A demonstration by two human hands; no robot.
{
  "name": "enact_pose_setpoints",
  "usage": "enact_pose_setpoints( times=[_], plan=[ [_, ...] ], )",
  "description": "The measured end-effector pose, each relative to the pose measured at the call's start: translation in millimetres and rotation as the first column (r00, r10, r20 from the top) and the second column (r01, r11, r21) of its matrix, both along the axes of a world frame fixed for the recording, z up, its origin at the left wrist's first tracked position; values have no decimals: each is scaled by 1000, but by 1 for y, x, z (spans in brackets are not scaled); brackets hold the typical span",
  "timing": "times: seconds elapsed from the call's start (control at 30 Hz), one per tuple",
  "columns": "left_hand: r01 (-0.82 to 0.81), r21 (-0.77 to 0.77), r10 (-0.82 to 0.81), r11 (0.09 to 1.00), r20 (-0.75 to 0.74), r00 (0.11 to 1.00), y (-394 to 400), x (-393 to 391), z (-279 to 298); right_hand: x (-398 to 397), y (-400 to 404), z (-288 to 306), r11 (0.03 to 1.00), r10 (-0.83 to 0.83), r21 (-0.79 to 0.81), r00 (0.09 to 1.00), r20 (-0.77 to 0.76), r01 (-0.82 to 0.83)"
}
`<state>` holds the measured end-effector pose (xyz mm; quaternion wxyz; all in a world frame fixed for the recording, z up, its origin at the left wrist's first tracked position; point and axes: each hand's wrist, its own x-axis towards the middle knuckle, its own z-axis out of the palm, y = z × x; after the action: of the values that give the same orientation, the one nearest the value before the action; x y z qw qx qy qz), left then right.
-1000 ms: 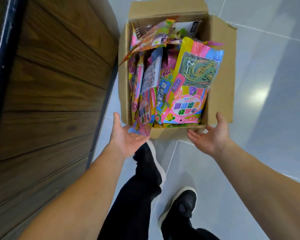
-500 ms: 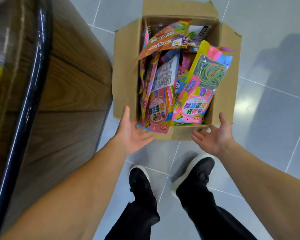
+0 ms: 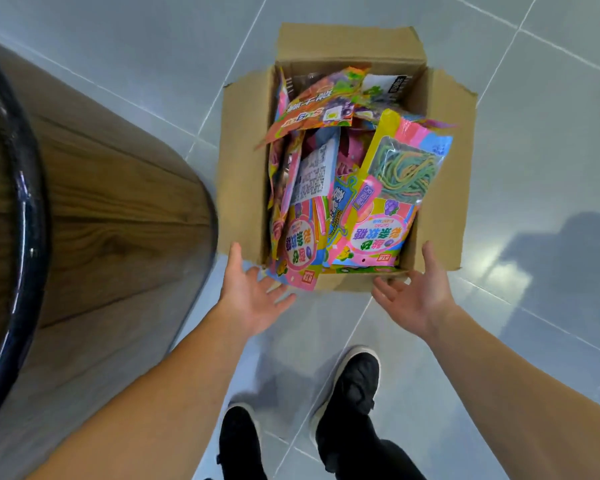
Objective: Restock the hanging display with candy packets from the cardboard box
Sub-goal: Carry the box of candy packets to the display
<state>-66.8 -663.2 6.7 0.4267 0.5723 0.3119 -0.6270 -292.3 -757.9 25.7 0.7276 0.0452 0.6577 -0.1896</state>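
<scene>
The cardboard box (image 3: 347, 282) sat on the floor (image 3: 534, 98), stuffed with candy packets (image 3: 388, 202). The left hand (image 3: 253, 296) and right hand (image 3: 420, 292) hovered open-palmed and empty at its near corners. The packets looked light, soft and slippery, best pinched by their top edges.

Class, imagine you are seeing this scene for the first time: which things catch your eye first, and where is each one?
First, the open cardboard box on the grey tiled floor, upper centre, crammed with bright candy packets. Next, two open palms at its near edge: the left hand by the near left corner, the right hand by the near right. A curved wooden counter fills the left side.
</scene>
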Motion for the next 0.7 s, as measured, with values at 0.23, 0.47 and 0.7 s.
enact_pose_setpoints(
  times=[0.23, 0.47, 0.7],
  plan=[
    [-82, -28, 81, 996, -19, 997, -101, 29, -8, 35, -121, -3, 990, 128, -64, 992, -24, -129],
    [-138, -17, 138, 990, -36, 990, -206, 90, -4, 101, -236, -2, 989, 137, -46, 990, -25, -138],
    [-151, 16, 151, 988, 22, 988, -296, 159, -6, 174, -341, -7, 980, 197, 5, 980, -14, -197]
  ],
)
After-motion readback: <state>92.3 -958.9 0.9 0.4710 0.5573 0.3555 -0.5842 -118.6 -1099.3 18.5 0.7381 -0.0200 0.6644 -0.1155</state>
